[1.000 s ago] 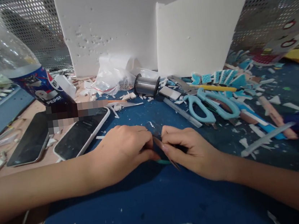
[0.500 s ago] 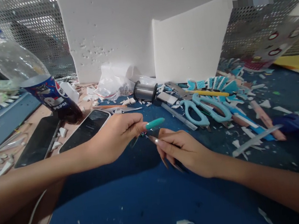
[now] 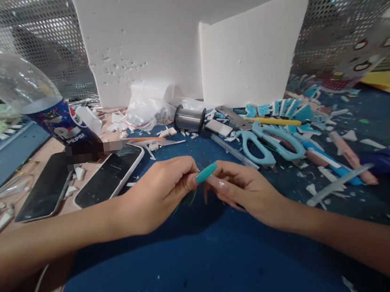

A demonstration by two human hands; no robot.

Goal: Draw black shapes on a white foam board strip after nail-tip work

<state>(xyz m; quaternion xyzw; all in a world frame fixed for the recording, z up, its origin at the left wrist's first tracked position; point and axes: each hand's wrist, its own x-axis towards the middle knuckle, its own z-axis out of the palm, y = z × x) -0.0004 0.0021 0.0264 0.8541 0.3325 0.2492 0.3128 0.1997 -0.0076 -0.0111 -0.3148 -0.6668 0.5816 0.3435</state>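
Observation:
My left hand is closed in a pinch above the blue work surface, a long teal nail pointing out from its thumb. Facing it, my right hand is also closed, with its thumb and fingers pressed together. The fingertips of both hands meet, or almost meet, just under the teal nail. Whatever they pinch is hidden or too fine to make out. Behind the hands lies a spool of clear, thin line.
Light-blue scissors and a yellow pencil-like stick lie behind my right hand. Two phones and a tilted Pepsi bottle are at left. White foam boards stand behind; scraps and a glue stick lie at right.
My right hand has risen slightly and its fingertips have come closer to the left. My left hand has shifted a little lower. Small coloured specks seen between them are now hidden.

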